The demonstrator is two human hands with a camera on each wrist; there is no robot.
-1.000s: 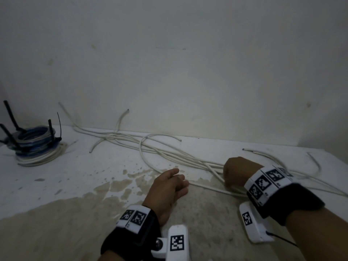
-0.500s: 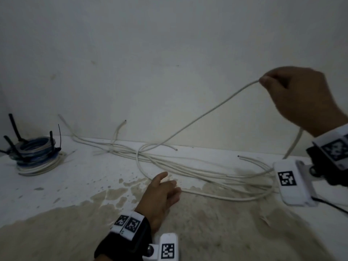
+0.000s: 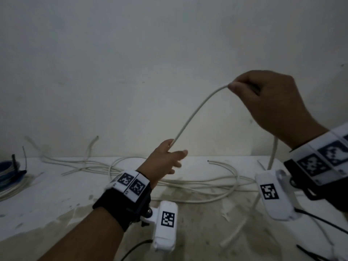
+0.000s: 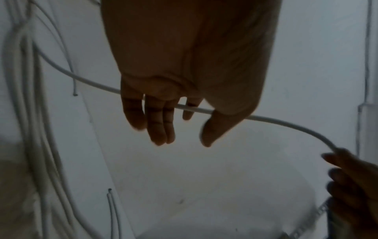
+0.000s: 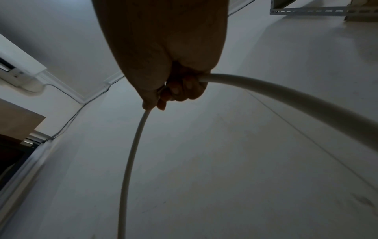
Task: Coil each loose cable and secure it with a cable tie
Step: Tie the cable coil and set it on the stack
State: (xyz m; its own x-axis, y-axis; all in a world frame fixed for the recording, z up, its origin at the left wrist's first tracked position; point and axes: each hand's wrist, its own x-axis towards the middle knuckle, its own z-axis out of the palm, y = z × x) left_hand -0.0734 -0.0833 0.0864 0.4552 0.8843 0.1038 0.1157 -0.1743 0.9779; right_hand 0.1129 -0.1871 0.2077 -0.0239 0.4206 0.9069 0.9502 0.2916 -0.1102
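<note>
White cable (image 3: 190, 119): one strand lifted off the table (image 3: 56, 189), the rest of it tangled down there.
Right hand (image 3: 269, 102): up high, fist wrapped round the cable.
Left hand (image 3: 163, 161): lower, fingers loose and straight, cable just running across them.
Tip: I'd close the left on it, feed even loops into one hand, and watch for snags in the tangle.

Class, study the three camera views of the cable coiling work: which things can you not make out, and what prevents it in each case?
- Blue coil, head view: cut off by the left edge.
- Right hand grip on the white cable, head view: the back of the hand hides the fingers.
- Black cable ties, head view: cut off at the bottom edge, dim.
- Loose cable ends, left wrist view: blurred together.
</note>
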